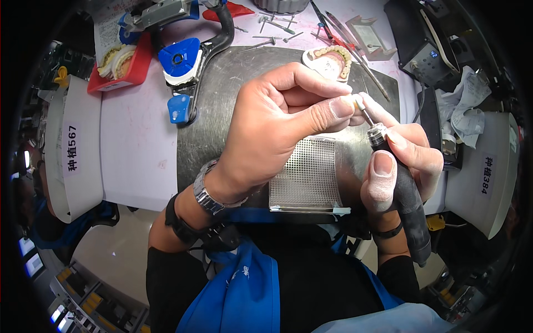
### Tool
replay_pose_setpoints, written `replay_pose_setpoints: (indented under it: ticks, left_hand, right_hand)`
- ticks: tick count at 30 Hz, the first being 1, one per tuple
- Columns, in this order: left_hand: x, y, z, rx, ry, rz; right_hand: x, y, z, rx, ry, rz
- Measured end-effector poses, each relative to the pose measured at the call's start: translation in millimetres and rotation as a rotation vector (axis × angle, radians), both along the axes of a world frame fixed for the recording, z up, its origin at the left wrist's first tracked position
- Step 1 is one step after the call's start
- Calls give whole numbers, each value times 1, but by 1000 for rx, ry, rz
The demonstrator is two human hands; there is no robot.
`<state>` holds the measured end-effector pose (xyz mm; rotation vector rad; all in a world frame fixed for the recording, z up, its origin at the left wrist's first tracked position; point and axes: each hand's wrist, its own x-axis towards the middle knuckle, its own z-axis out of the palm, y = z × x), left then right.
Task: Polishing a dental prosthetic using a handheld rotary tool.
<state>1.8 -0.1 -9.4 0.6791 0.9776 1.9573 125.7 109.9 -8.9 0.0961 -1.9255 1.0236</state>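
Observation:
My left hand (266, 119) is closed, thumb and fingertips pinching a small tooth-coloured piece (355, 99) that looks like a dental crown; the fingers hide most of it. Wrapped round a black dental handpiece (411, 213) is my right hand (383, 172), its fingers dusted with white powder. The handpiece slants up to the left, and the pale tip of its thin metal bur (366, 115) meets or nearly meets the small piece. Just beyond the hands lies a dental model (328, 62) with a row of teeth.
Below the hands is a perforated metal plate (305, 175) on a grey metal work surface (214, 133). An articulator (214, 41) with blue mounts and a red tray (136, 69) stand back left. Loose burs (275, 23) lie behind. A black control box (425, 47) and crumpled paper (463, 105) are right.

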Motion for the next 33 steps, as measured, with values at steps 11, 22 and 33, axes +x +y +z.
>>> replay_pose_setpoints:
  ticks: [11, 22, 33]
  left_hand:
    - [-1, -1, -1, -28, -100, -86]
    - [-2, -3, -6, 14, -151, -107]
    - [0, -2, -3, -6, -199, -101]
  right_hand:
    - [0, 2, -3, -71, 104, 110]
    - [-4, -2, -9, -62, 145, 61]
    - [-1, -3, -1, -30, 99, 16]
